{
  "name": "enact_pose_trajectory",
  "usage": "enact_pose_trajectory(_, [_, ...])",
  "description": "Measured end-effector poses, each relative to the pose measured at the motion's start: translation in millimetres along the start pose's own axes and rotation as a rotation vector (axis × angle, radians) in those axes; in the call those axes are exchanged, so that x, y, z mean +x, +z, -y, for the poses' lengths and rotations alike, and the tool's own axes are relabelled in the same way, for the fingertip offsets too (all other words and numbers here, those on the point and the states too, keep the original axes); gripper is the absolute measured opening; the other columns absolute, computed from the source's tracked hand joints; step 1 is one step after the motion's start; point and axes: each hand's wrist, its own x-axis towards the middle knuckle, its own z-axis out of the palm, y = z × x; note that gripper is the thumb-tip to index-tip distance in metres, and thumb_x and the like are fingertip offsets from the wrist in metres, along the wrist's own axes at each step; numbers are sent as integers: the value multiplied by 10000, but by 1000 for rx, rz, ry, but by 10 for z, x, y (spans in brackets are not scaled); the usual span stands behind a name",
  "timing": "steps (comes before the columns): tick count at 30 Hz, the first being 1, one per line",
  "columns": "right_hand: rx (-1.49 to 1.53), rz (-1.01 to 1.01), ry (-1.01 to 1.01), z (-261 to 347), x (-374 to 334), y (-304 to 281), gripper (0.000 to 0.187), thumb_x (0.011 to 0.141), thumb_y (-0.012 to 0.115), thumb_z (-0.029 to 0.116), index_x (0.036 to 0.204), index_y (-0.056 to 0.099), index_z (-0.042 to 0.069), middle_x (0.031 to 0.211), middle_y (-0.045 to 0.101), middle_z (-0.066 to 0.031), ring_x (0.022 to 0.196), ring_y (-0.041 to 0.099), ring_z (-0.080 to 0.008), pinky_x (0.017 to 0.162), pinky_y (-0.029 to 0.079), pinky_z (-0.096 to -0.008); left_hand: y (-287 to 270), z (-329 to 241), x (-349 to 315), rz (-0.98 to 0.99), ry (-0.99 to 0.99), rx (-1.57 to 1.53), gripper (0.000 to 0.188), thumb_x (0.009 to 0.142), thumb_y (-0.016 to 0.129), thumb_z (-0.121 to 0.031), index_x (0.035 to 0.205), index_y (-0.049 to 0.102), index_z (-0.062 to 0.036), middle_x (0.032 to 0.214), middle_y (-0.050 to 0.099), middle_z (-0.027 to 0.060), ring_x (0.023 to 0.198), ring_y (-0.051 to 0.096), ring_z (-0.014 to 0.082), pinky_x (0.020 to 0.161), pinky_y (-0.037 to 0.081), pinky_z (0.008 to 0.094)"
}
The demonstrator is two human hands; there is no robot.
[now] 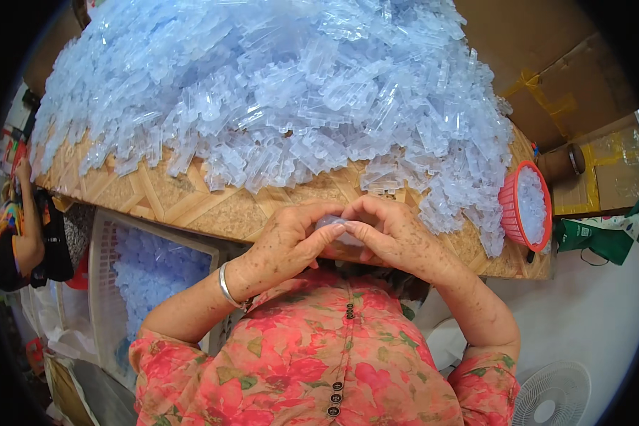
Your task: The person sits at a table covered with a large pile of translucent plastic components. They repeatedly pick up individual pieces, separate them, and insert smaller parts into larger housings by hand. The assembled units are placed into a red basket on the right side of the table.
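My left hand (pixel 289 238) and my right hand (pixel 399 236) meet at the table's near edge, thumbs touching or almost touching. Between them is a small clear plastic piece (pixel 329 221), pinched by the fingers of both hands. Its exact shape is mostly hidden behind my thumbs. Just beyond my hands, a large heap of clear, bluish plastic pieces (pixel 291 92), many of them flat and rectangular, covers most of the table (pixel 227 213), which has a wood-patterned top.
A red basket (pixel 510 206) of small clear pieces stands at the table's right end. To the lower left, a white crate (pixel 104 273) holds more bluish pieces. Cardboard boxes (pixel 582 92) rise at the right, a fan (pixel 552 394) below. Another person's arm (pixel 28 220) shows far left.
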Motion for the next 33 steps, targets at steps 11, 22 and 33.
enact_pose_trajectory(11, [105, 136, 125, -37, 84, -10, 234, 1012, 613, 287, 1086, 517, 86, 969, 645, -61, 715, 645, -103, 523, 528, -240, -53, -37, 77, 75, -184, -250, 334, 1019, 601, -135, 1336, 616, -29, 1176, 693, 85, 1002, 701, 157, 822, 613, 284])
enact_pose_trajectory(22, [56, 141, 35, -132, 148, -12, 240, 1002, 633, 263, 1026, 490, 72, 1068, 512, -87, 748, 654, -125, 560, 574, -257, -59, -17, 105, 78, -174, -307, 266, 996, 607, -57, 1253, 651, -7, 1385, 560, 85, 1118, 655, 184, 898, 613, 315])
enact_pose_trajectory(33, [16, 51, -56, -211, 142, 35, 211, 989, 643, 239, 1052, 521, 79, 926, 623, -58, 663, 620, -92, 519, 497, -247, 45, 63, 38, 0, -116, -318, 308, 997, 603, -44, 1304, 603, -14, 1289, 623, 93, 1042, 689, 176, 877, 606, 292])
